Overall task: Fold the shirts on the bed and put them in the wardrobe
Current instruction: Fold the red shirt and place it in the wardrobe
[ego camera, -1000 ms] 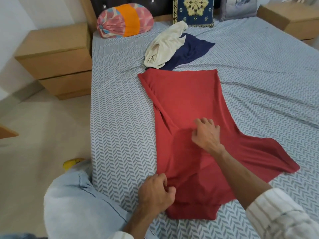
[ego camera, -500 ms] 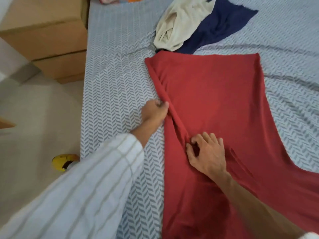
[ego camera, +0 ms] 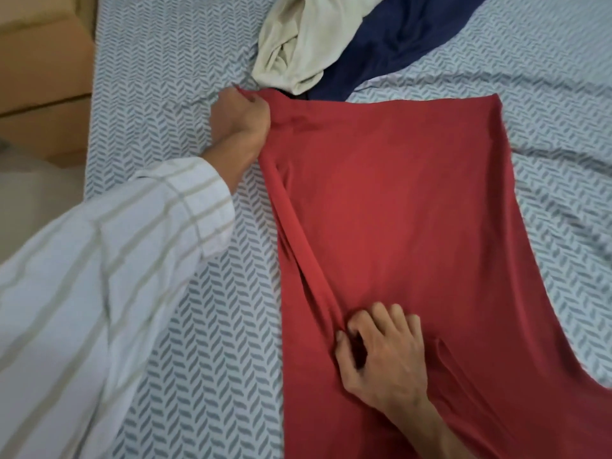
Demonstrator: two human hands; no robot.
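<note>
Soft cloth on a patterned bed, matt wood beside it.
The red shirt (ego camera: 414, 210) is smooth, matt knit cloth; the cream shirt (ego camera: 298, 44) and navy shirt (ego camera: 397, 38) look like soft, crumpled cloth. The bedsheet (ego camera: 215, 326) is matt printed cloth, the striped sleeve (ego camera: 99, 276) woven cloth, the nightstand (ego camera: 39, 77) smooth matt wood.

Shirt spread on the bed, two more behind it.
I see the spread shirt (ego camera: 397, 210) lying mid-bed (ego camera: 205, 342); the bunched shirt (ego camera: 298, 44) sits behind it, overlapping the third shirt (ego camera: 404, 38) to its right; a nightstand (ego camera: 39, 77) stands left of the bed.
</note>
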